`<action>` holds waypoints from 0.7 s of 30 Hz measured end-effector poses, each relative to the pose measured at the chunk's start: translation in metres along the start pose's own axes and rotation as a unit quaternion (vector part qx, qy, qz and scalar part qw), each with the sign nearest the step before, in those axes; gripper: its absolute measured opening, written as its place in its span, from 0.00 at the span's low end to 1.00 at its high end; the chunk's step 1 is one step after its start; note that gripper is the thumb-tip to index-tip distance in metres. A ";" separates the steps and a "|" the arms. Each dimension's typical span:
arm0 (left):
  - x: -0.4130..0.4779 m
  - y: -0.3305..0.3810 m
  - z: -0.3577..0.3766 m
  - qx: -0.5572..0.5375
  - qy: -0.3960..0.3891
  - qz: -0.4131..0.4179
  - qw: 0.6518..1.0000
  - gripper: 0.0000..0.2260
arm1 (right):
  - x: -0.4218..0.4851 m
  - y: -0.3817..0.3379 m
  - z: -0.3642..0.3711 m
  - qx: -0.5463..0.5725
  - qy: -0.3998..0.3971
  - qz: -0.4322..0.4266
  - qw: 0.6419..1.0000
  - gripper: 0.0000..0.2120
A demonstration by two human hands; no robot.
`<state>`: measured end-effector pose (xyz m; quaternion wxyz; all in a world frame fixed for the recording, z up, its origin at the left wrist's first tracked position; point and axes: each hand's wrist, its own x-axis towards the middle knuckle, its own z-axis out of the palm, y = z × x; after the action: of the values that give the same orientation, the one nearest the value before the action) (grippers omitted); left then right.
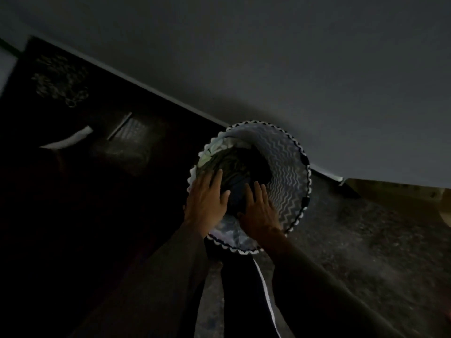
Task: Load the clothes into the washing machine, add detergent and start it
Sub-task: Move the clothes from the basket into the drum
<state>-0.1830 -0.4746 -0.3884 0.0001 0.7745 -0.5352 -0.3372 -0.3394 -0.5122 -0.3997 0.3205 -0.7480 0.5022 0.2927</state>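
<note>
1. One round laundry basket (290,167) with a zigzag-patterned lining stands on the floor (353,240) at the centre of the frame, against the grey wall (268,57).
2. One dark heap of clothes (234,167) fills it (single garments cannot be counted in this dim light).
3. Two hands reach in from the lower frame: the left hand (206,201) lies on the clothes at the basket's left rim, its grip spread flat; the right hand (260,208) rests just beside it, fingers likewise straight and spread.
4. One dark door (85,167) fills the left of the frame.
</note>
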 end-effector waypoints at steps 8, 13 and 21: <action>0.101 -0.033 0.098 -0.030 -0.025 -0.060 0.997 0.27 | 0.117 0.025 0.069 0.043 -0.038 0.060 0.997 0.44; 0.150 -0.053 0.150 -0.260 0.010 -0.208 0.943 0.23 | 0.190 0.031 0.086 0.047 0.026 0.047 0.997 0.41; 0.174 -0.063 0.191 -0.446 -0.036 -0.322 0.834 0.20 | 0.252 0.023 0.092 0.062 -0.001 0.068 0.996 0.26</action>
<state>-0.1960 -0.5231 -0.6489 0.2176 0.8063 -0.0469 -0.5481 -0.2900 -0.5897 -0.6521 0.3459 -0.6905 0.5689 0.2826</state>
